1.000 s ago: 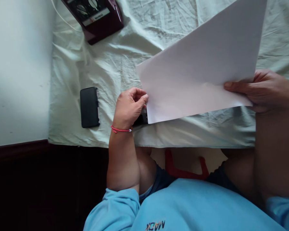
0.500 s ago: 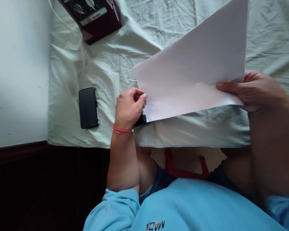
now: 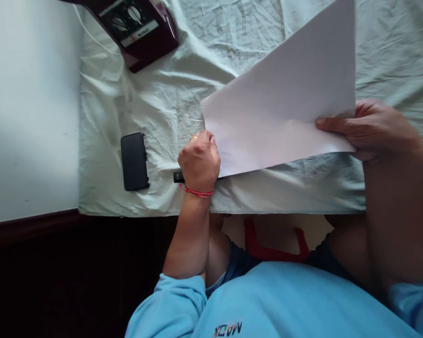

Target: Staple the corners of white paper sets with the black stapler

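A large white sheet of paper (image 3: pixel 282 103) is held tilted above the pale green cloth (image 3: pixel 169 94) on the table. My right hand (image 3: pixel 372 129) pinches its lower right edge, thumb on top. My left hand (image 3: pixel 199 159), with a red string at the wrist, is closed around a small black object (image 3: pixel 178 177) at the sheet's lower left corner. Only the black object's left end shows beyond my fist; what it is cannot be told.
A black phone (image 3: pixel 134 161) lies face down on the cloth left of my left hand. A dark red box-shaped device (image 3: pixel 137 28) with a white cord sits at the back left. The white wall (image 3: pixel 28 108) borders the table on the left.
My left hand turned over and closed down on the black object, shifting slightly right. The paper moved a little left with my right hand.
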Motion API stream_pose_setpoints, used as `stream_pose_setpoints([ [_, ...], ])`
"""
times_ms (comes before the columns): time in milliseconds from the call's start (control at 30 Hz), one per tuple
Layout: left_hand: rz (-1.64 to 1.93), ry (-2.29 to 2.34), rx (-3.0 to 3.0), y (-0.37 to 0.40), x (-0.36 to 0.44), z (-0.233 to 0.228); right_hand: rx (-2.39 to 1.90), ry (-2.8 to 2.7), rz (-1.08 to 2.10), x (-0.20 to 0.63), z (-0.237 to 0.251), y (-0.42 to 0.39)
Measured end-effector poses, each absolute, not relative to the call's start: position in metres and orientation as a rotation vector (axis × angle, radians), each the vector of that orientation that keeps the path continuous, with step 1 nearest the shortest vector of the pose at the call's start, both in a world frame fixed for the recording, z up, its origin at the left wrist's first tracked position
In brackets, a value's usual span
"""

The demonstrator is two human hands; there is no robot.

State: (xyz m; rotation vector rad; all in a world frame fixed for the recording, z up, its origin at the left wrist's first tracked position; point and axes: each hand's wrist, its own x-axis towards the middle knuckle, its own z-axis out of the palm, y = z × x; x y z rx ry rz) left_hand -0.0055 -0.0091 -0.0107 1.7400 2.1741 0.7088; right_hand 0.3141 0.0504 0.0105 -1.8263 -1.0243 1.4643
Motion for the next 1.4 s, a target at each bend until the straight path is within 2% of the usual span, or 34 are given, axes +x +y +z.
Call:
stream_pose_setpoints([
  [200, 0.855, 2.147, 1.724, -0.003, -0.024, -0.003, -1.771, -1.002, 1.430, 0.307, 0.021, 0.050],
  [333, 0.810, 2.193, 1.625, -0.006, -0.035, 0.002, -1.772, -0.936, 1.412, 0.306, 0.026, 0.049],
  [433, 0.817, 2.050, 1.569, -0.011, -0.042, 0.002, -1.712, -0.937, 1.442, 0.307, 0.028, 0.048],
  [633, 1.177, 1.679, 1.186, -0.013, -0.050, -0.007, -1.717, -0.933, 1.304, 0.309, 0.029, 0.044],
  [800, 1.127, 1.475, 1.162, -0.013, -0.042, 0.002, -1.793, -0.906, 1.295, 0.306, 0.031, 0.045],
  [1100, 1.162, 1.551, 1.232, -0.015, -0.041, 0.002, -1.718, -0.865, 1.238, 0.306, 0.017, 0.052],
  [1400, 1.068, 1.489, 1.086, -0.016, -0.036, 0.010, -1.804, -0.830, 1.247, 0.301, 0.030, 0.051],
])
